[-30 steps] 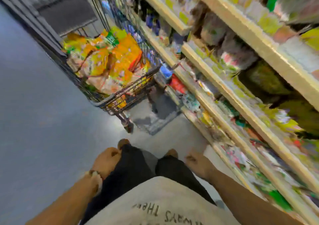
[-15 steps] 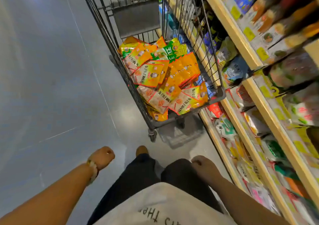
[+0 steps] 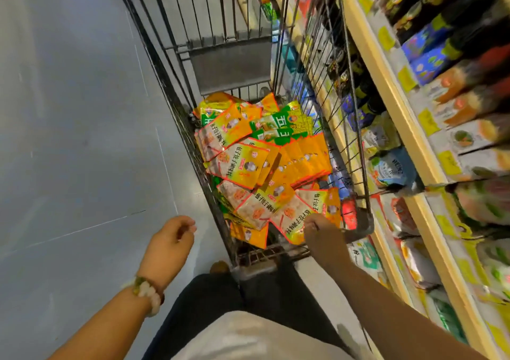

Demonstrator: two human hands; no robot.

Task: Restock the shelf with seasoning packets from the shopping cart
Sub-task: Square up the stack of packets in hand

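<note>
Dozens of flat orange-and-yellow foil seasoning packets [image 3: 265, 166] lie heaped in the near half of the grey wire shopping cart [image 3: 176, 83], with a few green-printed ones toward its far wall. The cart stands hard against the cream-edged store shelf [image 3: 408, 150] on its right side, whose tiers already hold bottles and pouches.

The right hand [image 3: 320, 232] has reached over the cart's near rim, close to the near right corner, and its fingers lie on the nearest packet [image 3: 292, 221], white-faced with an orange border; whether they have closed into a pinch cannot be told, since the knuckles hide the tips. The left hand [image 3: 171, 241] hangs outside the cart's left wall, fingers loosely curled, holding nothing.

The step in hand looks like the pick-up of a packet. Next, the fingers would need to close on its edge, lift it clear of the rim without dragging its neighbours, and carry it rightward to a shelf tier.
</note>
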